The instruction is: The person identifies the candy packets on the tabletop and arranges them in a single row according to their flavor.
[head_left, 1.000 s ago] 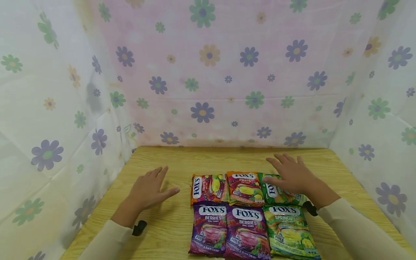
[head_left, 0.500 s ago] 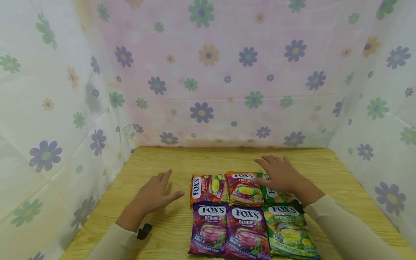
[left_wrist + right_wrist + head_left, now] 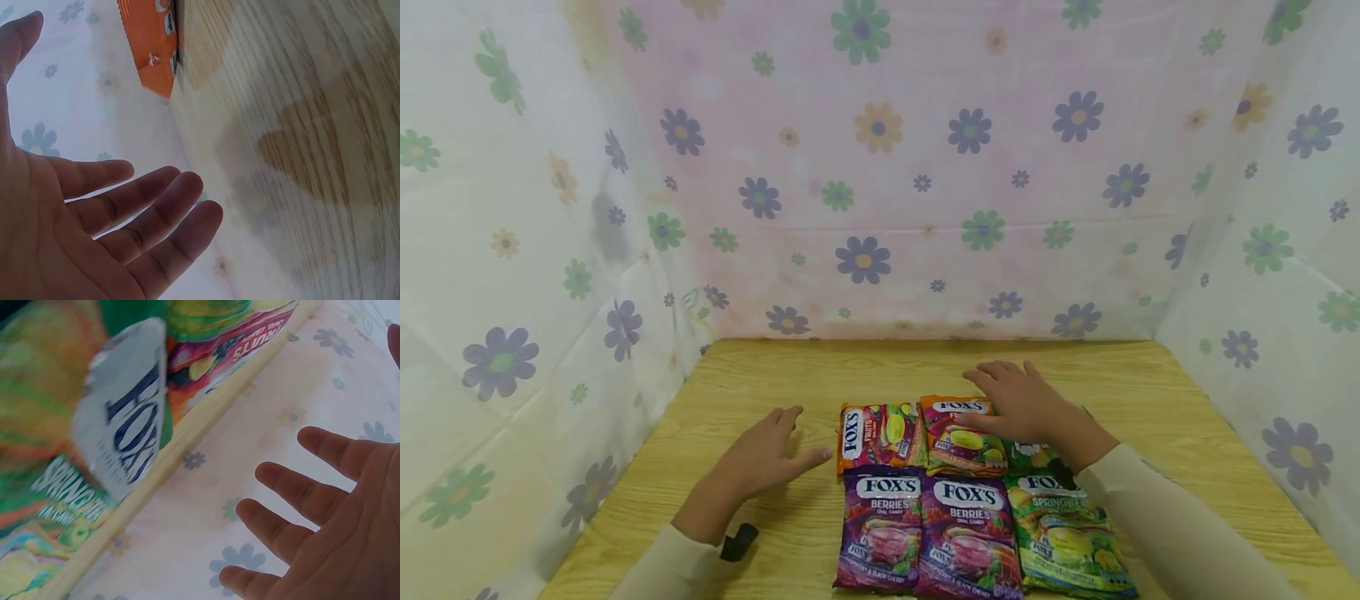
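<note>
Six candy bags [image 3: 958, 492] on our counter [image 3: 790, 367], two rows. Our right hand [image 3: 1022, 404], fingers spread, hovers over the back-row middle bag [image 3: 961, 433]; our left hand [image 3: 767, 454], relaxed, lies beside the rows.

Table [image 3: 760, 367]: pale wood grain, light yellow; bare at left, right and along the far edge
Back cloth [image 3: 880, 167]: pinkish sheet, hangs upright behind table; printed daisies in purple, green, orange
Left cloth [image 3: 512, 250]: whiter sheet, same flower print, creased; meets table's left edge
Right cloth [image 3: 1262, 250]: white, same print, closes off the right side
Left berries pack [image 3: 880, 529]: purple, front row, flat, label upright, reads FOX'S BERRIES
Mid berries pack [image 3: 968, 533]: same purple kind, touching the first on its right side
Spring tea pack [image 3: 1063, 533]: green and yellow, front row right end, just beside the mid berries pack, near corner partly hidden by a sleeve
</note>
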{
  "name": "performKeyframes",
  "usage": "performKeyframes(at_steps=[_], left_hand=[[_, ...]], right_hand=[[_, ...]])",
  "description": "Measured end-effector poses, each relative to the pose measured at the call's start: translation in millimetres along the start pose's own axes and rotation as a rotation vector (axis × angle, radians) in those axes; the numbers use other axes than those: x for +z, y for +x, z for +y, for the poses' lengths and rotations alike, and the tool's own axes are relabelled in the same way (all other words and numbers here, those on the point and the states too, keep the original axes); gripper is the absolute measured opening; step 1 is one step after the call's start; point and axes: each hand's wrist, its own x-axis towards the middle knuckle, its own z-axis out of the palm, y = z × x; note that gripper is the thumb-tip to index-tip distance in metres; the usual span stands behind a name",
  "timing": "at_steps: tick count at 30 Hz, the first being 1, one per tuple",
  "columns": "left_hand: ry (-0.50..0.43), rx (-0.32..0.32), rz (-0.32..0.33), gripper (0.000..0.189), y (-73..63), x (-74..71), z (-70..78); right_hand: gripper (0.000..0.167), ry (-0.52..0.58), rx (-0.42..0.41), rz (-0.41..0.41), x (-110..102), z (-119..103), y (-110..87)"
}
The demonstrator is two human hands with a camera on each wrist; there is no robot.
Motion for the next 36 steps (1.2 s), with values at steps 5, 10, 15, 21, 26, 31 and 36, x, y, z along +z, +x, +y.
performKeyframes(at_steps=[5, 10, 15, 21, 26, 31, 36], left_hand=[[-0.007, 0.006, 0.001, 0.110, -0.3, 3.3, 2.4], [-0.033, 0.013, -0.014, 0.107, -0.5, 6.7, 6.0], [-0.050, 0.014, -0.020, 0.105, -1.0, 9.4, 9.7], [-0.074, 0.017, -0.032, 0.106, -2.8, 13.7, 12.9], [-0.078, 0.020, -0.036, 0.107, -2.5, 18.5, 16.1], [-0.099, 0.024, -0.041, 0.106, -2.7, 20.8, 19.0], [-0.120, 0.067, -0.032, 0.101, -2.6, 20.3, 19.6]], right_hand=[[0.088, -0.002, -0.018, -0.018, 5.6, -3.1, 6.0], [0.089, -0.024, -0.027, -0.030, 10.6, -4.8, 8.7], [0.086, -0.007, -0.028, -0.025, 12.5, -11.8, 13.2], [0.086, -0.009, -0.055, -0.035, 11.6, -22.9, 20.0], [0.085, -0.014, -0.081, -0.043, 12.0, -29.7, 28.1], [0.079, -0.002, -0.095, -0.061, 14.0, -36.3, 37.7], [0.075, 0.031, -0.120, -0.081, 15.8, -44.0, 46.2]])
